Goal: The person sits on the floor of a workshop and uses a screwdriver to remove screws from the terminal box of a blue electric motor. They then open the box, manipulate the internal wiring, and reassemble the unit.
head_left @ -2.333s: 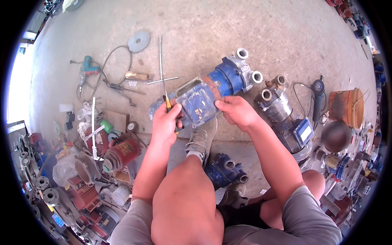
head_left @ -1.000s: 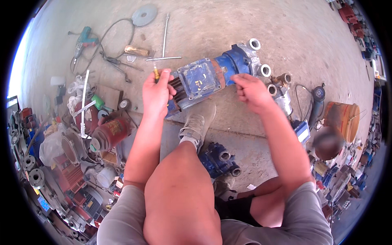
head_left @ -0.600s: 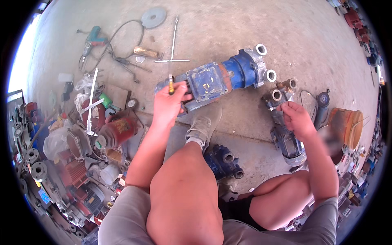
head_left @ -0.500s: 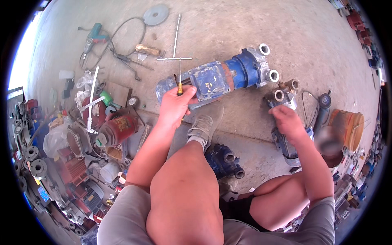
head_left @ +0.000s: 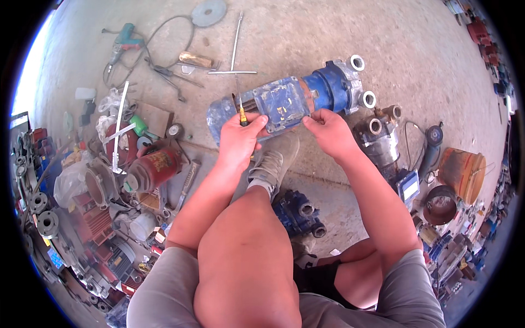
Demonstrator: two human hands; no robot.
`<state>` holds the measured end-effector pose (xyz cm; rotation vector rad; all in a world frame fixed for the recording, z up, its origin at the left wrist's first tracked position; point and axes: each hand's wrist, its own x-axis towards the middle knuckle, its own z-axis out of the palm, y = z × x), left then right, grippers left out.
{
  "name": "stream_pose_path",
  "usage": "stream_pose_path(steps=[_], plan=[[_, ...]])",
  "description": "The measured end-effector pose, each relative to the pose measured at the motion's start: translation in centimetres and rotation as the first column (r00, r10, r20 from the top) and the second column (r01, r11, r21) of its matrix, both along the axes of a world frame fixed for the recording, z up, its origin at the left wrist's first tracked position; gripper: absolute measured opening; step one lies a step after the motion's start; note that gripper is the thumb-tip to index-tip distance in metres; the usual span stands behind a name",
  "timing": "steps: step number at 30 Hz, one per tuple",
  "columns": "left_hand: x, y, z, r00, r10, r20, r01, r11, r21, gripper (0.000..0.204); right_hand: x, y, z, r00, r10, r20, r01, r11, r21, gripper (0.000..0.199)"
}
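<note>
Two bare hands are at a blue motor-pump (head_left: 294,97) lying lengthwise on the concrete floor (head_left: 339,33). Nearest the person, a small dark-blue pump (head_left: 298,212) sits on the near side of the motor-pump, and a grey shoe (head_left: 270,167) reaches up to the near edge of the motor-pump; whether the two touch cannot be told. The left hand (head_left: 239,141), at the motor-pump's near side, has its grip wrapped round a yellow-handled screwdriver (head_left: 243,115), the shaft pointing away across the motor-pump. The right hand (head_left: 330,131) is at the near right corner of the motor-pump's box cover (head_left: 283,106), thumb and fingertips close together; whether they pinch anything small there cannot be made out.

The motor-pump looks heavy and rigid, and its round shape might roll if pushed. Lifting it would probably suit both hands, one under the motor body (head_left: 219,117) and one under the pump end (head_left: 350,82), rather than hanging it by the cover. The screwdriver should be light and stiff, best held by the handle.

Right of the motor-pump stands a bare-metal pump (head_left: 381,145), with an angle grinder (head_left: 432,143) farther right. Beyond the motor-pump lie a T-handled wrench (head_left: 232,72), a wooden-handled tool (head_left: 196,59), a green drill (head_left: 124,41) and, farthest off, a grey disc (head_left: 209,13).
</note>
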<state>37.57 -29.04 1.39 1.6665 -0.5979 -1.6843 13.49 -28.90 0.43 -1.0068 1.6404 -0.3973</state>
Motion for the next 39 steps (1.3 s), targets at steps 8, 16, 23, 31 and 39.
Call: stream_pose_path(steps=[8, 16, 23, 31, 39], plan=[[0.4, -0.3, -0.6, 0.999, -0.047, -0.010, 0.046, 0.999, -0.018, 0.022, 0.3, 0.4, -0.4, 0.989, -0.109, 0.103, 0.105, 0.993, 0.044, 0.041], [1.0, 0.8, 3.3, 0.986, -0.005, 0.167, 0.031, 0.988, -0.151, 0.027, -7.4, 5.0, 7.5, 0.943, 0.332, 0.018, -0.330, 0.927, 0.178, 0.028], [-1.5, 0.8, 11.3, 0.779, -0.464, -0.421, 0.492, 0.869, -0.049, 0.042, -10.1, 8.1, 19.7, 0.984, 0.103, 0.148, -0.114, 0.991, 0.065, 0.026], [-16.0, -1.5, 12.1, 0.315, -0.179, -0.932, 0.725, 0.679, 0.114, 0.051, -9.1, 7.4, 22.3, 0.931, 0.036, -0.363, -0.252, 0.781, -0.571, 0.025], [-19.2, 1.0, 6.8, 0.274, -0.114, -0.955, 0.551, 0.833, 0.058, 0.047, -8.4, 8.2, 19.4, 0.850, 0.114, -0.515, -0.427, 0.720, -0.546, 0.036]])
